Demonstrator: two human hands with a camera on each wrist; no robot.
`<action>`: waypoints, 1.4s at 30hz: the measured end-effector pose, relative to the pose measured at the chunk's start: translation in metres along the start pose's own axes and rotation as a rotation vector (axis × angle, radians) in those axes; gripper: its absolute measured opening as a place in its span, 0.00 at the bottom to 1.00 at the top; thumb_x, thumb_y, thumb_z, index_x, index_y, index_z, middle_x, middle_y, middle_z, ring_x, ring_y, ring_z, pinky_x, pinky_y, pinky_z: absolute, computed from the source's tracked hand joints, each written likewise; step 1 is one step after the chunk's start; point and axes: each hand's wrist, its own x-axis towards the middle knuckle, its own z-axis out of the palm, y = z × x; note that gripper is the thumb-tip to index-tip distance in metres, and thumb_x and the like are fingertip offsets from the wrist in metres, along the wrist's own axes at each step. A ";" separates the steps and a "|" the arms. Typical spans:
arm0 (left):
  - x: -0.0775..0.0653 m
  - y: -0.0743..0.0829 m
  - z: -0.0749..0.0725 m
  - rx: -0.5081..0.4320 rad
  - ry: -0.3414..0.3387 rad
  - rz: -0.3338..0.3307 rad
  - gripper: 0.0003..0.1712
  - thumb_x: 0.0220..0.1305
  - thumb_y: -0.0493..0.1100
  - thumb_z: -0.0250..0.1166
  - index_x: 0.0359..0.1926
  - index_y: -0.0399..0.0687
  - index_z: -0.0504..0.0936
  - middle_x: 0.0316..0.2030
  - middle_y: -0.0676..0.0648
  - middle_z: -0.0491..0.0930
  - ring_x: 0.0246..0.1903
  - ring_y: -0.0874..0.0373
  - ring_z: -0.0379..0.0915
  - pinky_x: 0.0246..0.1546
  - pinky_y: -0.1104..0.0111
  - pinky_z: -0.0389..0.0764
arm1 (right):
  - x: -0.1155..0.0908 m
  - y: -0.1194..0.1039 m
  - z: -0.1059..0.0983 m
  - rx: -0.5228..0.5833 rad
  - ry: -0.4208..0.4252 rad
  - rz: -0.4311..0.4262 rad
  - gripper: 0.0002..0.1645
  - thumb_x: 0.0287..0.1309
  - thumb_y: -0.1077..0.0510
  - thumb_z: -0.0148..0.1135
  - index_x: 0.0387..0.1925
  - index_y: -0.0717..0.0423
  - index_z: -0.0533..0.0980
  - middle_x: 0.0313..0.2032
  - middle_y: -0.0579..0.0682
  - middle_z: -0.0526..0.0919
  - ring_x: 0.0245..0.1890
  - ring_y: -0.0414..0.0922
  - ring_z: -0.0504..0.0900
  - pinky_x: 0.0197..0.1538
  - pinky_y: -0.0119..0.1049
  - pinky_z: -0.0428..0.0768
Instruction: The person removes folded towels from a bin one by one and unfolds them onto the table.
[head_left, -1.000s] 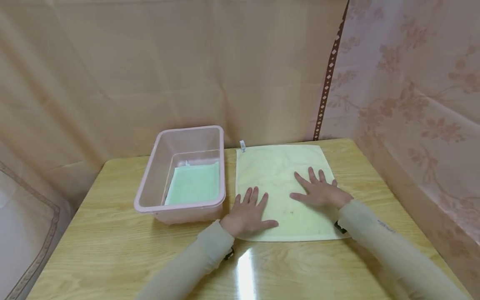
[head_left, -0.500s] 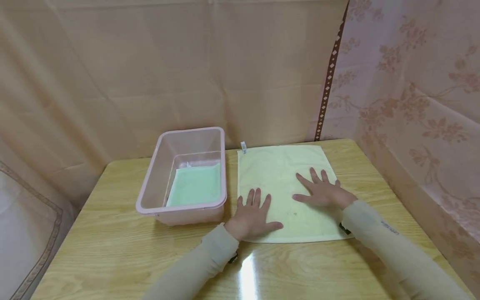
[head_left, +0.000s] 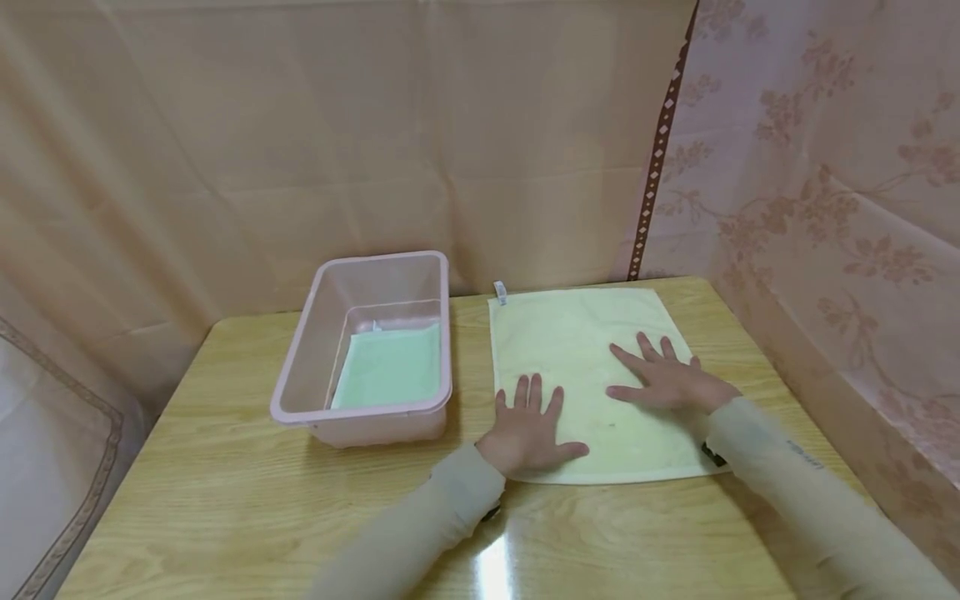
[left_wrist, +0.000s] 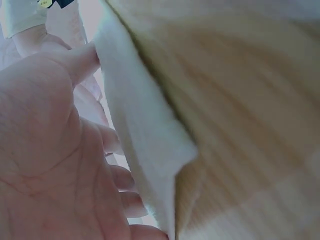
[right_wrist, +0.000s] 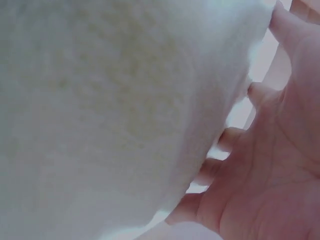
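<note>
A pale yellow towel (head_left: 570, 333) lies spread flat on the table, with a small white tag (head_left: 500, 292) at its far left corner. My left hand (head_left: 531, 433) rests on the towel's near left part, fingers spread. Across from it, my right hand (head_left: 667, 383) lies on the right side of the towel, its fingers also spread. In the left wrist view the fingertips meet the towel (left_wrist: 135, 120) close to its edge and the bare wood beyond. The right wrist view shows the towel's surface (right_wrist: 100, 100) with fingertips touching it.
A pink plastic basin (head_left: 360, 417) stands on the wooden table (head_left: 225, 483) left of the towel. Inside it lies a folded mint green towel (head_left: 393, 367). Beige curtains (head_left: 337, 150) hang behind, and a floral curtain (head_left: 847, 208) borders the right side.
Both hands have slid to the right, and the yellow towel has shifted right with them, widening the gap to the basin. The basin has stayed in place.
</note>
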 end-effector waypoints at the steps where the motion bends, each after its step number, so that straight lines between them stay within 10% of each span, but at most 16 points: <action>1: 0.002 0.003 0.000 0.000 -0.003 -0.004 0.55 0.65 0.82 0.44 0.82 0.56 0.49 0.80 0.38 0.40 0.79 0.43 0.33 0.72 0.40 0.48 | -0.001 0.004 -0.001 -0.003 0.002 -0.002 0.55 0.65 0.19 0.42 0.82 0.41 0.43 0.77 0.69 0.29 0.71 0.78 0.26 0.56 0.85 0.31; 22: 0.042 0.077 -0.001 0.107 0.028 -0.087 0.55 0.59 0.87 0.38 0.81 0.70 0.46 0.81 0.48 0.42 0.79 0.50 0.34 0.73 0.47 0.50 | -0.018 0.084 -0.020 0.043 0.010 0.018 0.55 0.66 0.23 0.48 0.82 0.42 0.44 0.77 0.72 0.30 0.69 0.82 0.26 0.51 0.88 0.29; 42: 0.056 0.094 -0.004 0.104 0.039 -0.098 0.54 0.59 0.87 0.36 0.81 0.72 0.46 0.81 0.49 0.42 0.79 0.51 0.34 0.73 0.47 0.51 | -0.010 0.104 -0.030 0.059 -0.007 0.011 0.56 0.65 0.25 0.52 0.82 0.46 0.45 0.76 0.75 0.30 0.68 0.83 0.25 0.48 0.89 0.28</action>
